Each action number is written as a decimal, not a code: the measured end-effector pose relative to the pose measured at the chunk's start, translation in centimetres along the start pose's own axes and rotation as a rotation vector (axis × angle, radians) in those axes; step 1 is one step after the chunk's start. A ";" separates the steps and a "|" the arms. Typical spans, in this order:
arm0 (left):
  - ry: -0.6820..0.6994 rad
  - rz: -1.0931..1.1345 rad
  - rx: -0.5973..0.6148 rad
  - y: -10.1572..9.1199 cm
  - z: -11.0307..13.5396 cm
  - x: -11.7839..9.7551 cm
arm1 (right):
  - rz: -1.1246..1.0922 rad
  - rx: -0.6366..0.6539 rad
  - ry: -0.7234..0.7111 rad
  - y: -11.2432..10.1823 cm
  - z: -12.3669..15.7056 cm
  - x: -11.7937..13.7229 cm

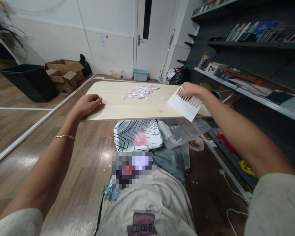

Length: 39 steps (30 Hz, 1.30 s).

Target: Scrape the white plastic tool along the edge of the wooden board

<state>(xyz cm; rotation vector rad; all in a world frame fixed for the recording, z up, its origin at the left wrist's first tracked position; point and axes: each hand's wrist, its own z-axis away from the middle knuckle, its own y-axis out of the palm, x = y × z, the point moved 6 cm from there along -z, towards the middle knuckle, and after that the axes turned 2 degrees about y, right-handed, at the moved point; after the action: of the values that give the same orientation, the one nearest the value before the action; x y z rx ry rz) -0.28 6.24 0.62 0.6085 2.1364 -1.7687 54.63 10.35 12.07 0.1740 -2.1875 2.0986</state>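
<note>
White card (183,106) is pinched in the right hand (191,89) at the right end of the table (127,109). Well apart, the left hand (87,104) rests loosely curled at the left end.

A shirt patch (142,223) reads "I AM", partly blurred.

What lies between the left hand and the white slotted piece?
The head view shows a heap of paper scraps on the table, toward its far edge, between the left hand and the white slotted piece.

Left hand (89,105) loosely curled, right hand (190,89) pinching, arms (236,121) outstretched.
</note>
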 end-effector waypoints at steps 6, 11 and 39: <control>0.017 0.005 -0.019 -0.2 -0.2 0.0 | -0.131 0.000 0.085 0.8 -0.5 -1.0; 0.004 0.012 -0.028 -0.1 0.0 -0.2 | -0.283 0.061 0.161 1.7 0.5 -1.3; 0.016 -0.001 0.002 0.0 -0.2 0.1 | -0.481 0.525 -0.186 5.9 5.8 14.2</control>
<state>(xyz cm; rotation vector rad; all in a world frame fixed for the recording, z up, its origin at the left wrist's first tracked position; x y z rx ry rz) -0.35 6.48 0.62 0.6240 2.1470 -1.7722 39.67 4.64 8.19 0.8678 -1.4095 2.3547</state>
